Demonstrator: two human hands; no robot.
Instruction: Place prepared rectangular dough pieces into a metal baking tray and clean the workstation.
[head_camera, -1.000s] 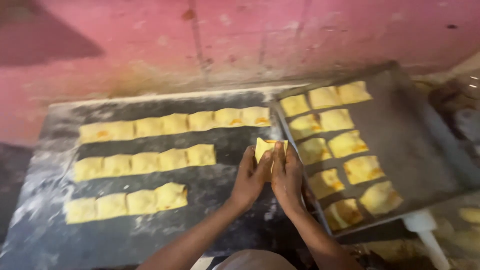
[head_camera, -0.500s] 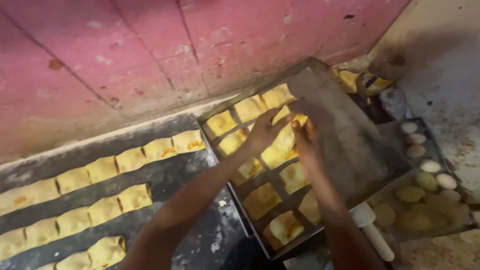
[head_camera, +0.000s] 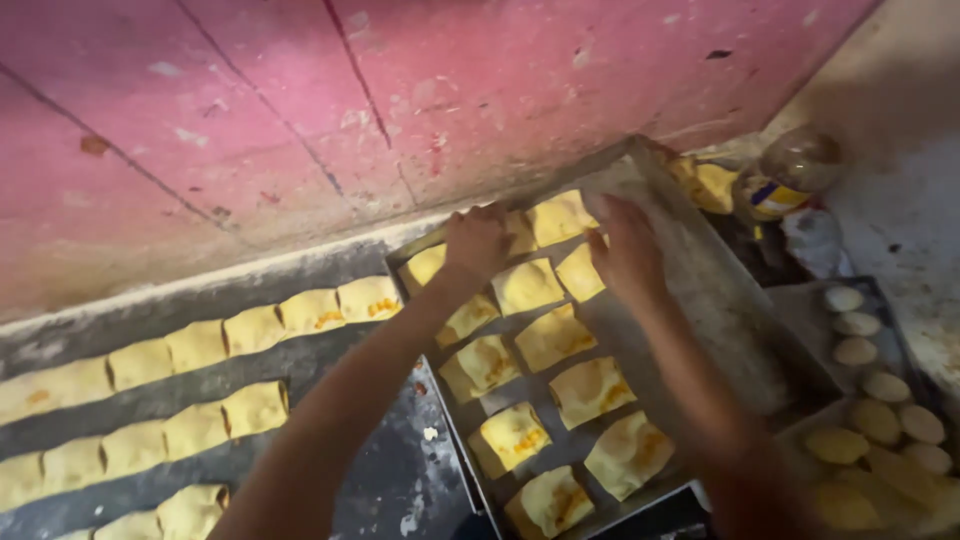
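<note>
Here, both hands are over a metal baking tray (head_camera: 740, 330) that sits by a pink wall (head_camera: 400, 90). The left hand (head_camera: 478, 240) lies on a folded yellow pastry (head_camera: 520, 232) at the far end of the tray, fingers spread flat on top, not clenched. The right hand (head_camera: 628, 250) rests just beside it, fingers loose, touching another pastry piece (head_camera: 580, 272) at that end (whether it pinches it, I cannot tell). More filled pastries (head_camera: 555, 385) lie in two rows down the tray, close together. On the dark floured bench (head_camera: 390, 480) to the left, three rows of uncut pastry squares (head_camera: 250, 330) wait in lines. To the right, a second tray (head_camera: 800, 300) holds small round dough balls (head_camera: 880, 420). A plastic jar (head_camera: 790, 175) with a yellow band lies near the wall.
</note>
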